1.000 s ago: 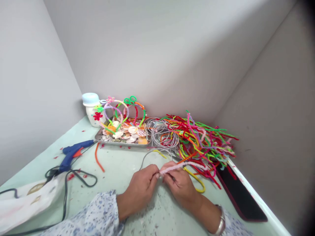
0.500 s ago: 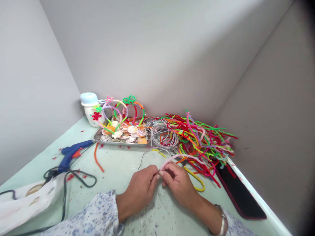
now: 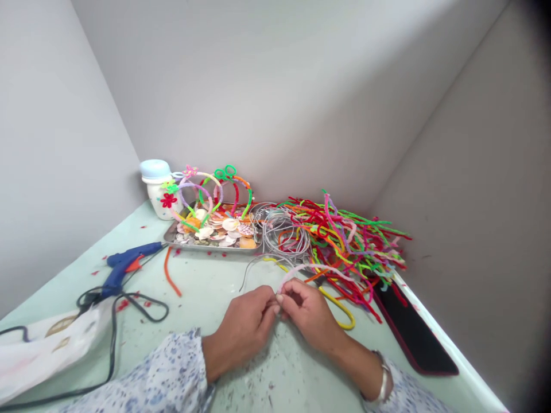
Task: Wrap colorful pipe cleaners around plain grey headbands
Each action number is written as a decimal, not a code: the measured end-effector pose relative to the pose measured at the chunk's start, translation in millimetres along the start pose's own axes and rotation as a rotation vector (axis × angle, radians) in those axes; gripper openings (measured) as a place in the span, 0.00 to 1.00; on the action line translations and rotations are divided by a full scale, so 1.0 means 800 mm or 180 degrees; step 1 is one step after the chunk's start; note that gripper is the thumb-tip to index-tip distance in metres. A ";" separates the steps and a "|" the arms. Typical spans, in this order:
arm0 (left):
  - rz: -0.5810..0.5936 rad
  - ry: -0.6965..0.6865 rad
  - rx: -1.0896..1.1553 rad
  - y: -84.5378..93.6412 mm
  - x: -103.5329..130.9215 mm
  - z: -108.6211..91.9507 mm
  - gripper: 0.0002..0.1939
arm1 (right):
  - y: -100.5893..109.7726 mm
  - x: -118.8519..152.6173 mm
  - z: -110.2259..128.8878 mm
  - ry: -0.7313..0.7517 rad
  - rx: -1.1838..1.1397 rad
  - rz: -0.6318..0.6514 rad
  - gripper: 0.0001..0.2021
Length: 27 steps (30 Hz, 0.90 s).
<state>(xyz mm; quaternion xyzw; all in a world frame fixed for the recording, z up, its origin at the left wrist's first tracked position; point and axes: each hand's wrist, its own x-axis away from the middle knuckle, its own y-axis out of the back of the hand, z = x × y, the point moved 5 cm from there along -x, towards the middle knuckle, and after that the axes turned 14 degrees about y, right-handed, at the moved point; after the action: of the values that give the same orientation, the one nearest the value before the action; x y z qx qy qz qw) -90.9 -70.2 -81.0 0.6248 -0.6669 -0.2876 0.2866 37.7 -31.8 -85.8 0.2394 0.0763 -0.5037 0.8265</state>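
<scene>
A pale pink pipe cleaner [image 3: 316, 266] arcs up and to the right from my fingertips, in front of the pile. My right hand [image 3: 310, 315] pinches it near its lower end between thumb and index finger. Against that same end, the closed thumb and fingers of my left hand [image 3: 247, 321] meet the right fingertips; the short bit between them is mostly hidden. Just beyond my hands curves a loose end of grey wire [image 3: 246, 269]. Yellow-handled scissors [image 3: 344, 317] lie to the right of my right hand, partly covered by pipe cleaners.
A metal tray [image 3: 215, 248] of shells stands at the back, with decorated headbands [image 3: 249, 198] and a white jar [image 3: 157, 192] nearby. Coiled wire [image 3: 286, 235] adjoins a heap of pipe cleaners [image 3: 344, 241]. A blue glue gun [image 3: 124, 267] with its cord lies left; a black pad [image 3: 419, 332] lies right.
The view has shifted slightly. Both hands stay together in nearly the same pinch, and the pink pipe cleaner's arc sits a little lower and flatter over the right hand.
</scene>
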 end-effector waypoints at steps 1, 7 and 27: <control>0.0001 0.0007 -0.0002 0.000 0.001 0.000 0.08 | 0.000 0.000 -0.001 0.0026 -0.0027 -0.0001 0.06; -0.0055 0.0006 -0.0038 0.001 0.003 -0.002 0.09 | 0.000 0.001 -0.001 0.0117 -0.0011 -0.0028 0.09; -0.0326 -0.0522 -0.0486 -0.002 0.006 -0.009 0.09 | -0.006 0.000 -0.002 -0.0281 -0.0034 -0.0015 0.08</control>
<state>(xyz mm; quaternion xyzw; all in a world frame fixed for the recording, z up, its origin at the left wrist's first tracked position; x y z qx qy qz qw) -84.9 -75.4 -77.1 0.6088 -0.6315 -0.4020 0.2627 33.5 -33.1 -88.6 0.2124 0.0431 -0.5153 0.8292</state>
